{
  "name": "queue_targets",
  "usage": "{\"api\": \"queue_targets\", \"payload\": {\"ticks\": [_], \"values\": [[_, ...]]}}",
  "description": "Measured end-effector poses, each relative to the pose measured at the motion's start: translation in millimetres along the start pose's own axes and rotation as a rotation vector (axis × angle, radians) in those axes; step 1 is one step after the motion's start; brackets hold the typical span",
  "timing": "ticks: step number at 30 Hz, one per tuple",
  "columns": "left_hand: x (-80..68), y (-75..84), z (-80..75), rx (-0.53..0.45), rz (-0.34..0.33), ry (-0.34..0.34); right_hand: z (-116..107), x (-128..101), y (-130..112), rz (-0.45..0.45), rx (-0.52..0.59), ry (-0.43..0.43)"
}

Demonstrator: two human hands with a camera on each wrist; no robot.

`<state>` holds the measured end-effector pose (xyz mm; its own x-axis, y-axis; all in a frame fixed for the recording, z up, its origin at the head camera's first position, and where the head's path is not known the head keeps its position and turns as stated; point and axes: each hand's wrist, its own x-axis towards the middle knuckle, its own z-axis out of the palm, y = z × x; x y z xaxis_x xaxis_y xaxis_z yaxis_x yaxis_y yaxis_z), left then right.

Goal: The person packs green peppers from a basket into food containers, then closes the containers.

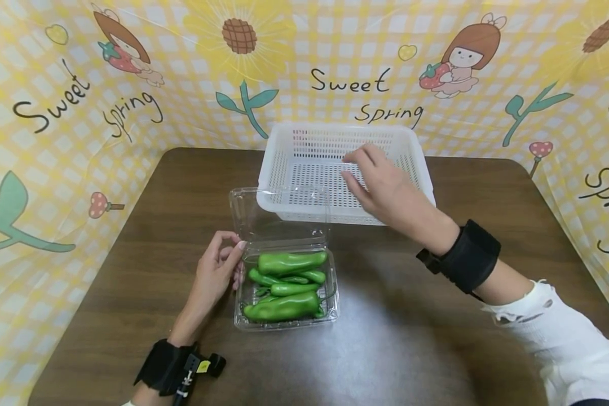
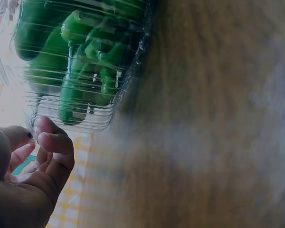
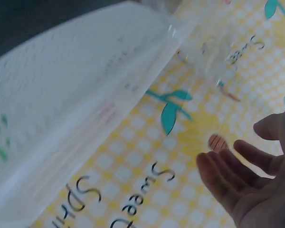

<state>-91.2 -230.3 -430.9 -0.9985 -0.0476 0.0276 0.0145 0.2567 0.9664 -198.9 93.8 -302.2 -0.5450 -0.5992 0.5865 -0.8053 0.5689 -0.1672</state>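
Observation:
Green peppers (image 1: 286, 307) of different sizes lie in a clear plastic clamshell box (image 1: 333, 321), whose lid (image 1: 279, 220) stands raised at the far side. At the box's left edge, my left hand (image 1: 215, 268) pinches the rim between thumb and fingers; the left wrist view shows this grip at the box's corner (image 2: 102, 121). My right hand (image 1: 385, 183) hovers over a white perforated basket (image 1: 426, 189), holding nothing. Its fingers (image 3: 213, 175) are spread and slightly bent in the right wrist view. No contents show in the visible part of the basket.
A dark brown wooden table (image 1: 401, 316) carries the box and basket. The basket stands at the back, with the raised lid overlapping its front left corner in view. A yellow checked cloth (image 1: 304, 34) hangs behind and along both sides.

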Motion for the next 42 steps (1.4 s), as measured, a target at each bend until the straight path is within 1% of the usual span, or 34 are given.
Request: {"api": "queue_targets", "payload": {"ticks": [3,8,13,20,24,27,30,34,36,39,42], "values": [[-2.0,9.1,1.4,0.001,0.007,-0.006,-5,6,13,0.094,-0.023,-0.074],[-6.1,23.7,3.4,0.01,0.005,-0.024,-7,13,34,0.186,-0.078,-0.19],[-7.1,25.3,3.4,0.009,0.0,-0.025,-9,21,51,0.264,-0.109,-0.282],[-5.9,24.7,2.8,0.007,0.005,-0.018,-9,34,67,0.338,-0.134,-0.369],[-6.4,25.6,3.2,0.006,0.0,-0.018,-7,42,75,0.418,-0.162,-0.456],[-6.0,23.5,3.3,0.0,-0.002,-0.02,-3,46,83,0.506,-0.173,-0.545],[-2.5,16.1,3.0,-0.014,0.003,-0.018,1,50,92,0.598,-0.168,-0.617],[2.4,3.0,1.7,-0.021,0.005,-0.011,6,54,101,0.735,-0.125,-0.731],[3.2,-1.0,1.2,-0.018,0.005,-0.011,9,55,104,0.809,-0.098,-0.796],[2.6,-3.7,1.1,-0.014,0.006,-0.014,15,56,107,0.9,-0.065,-0.869],[1.8,-3.9,1.4,-0.01,0.004,-0.016,24,54,109,0.971,-0.034,-0.923]]}}
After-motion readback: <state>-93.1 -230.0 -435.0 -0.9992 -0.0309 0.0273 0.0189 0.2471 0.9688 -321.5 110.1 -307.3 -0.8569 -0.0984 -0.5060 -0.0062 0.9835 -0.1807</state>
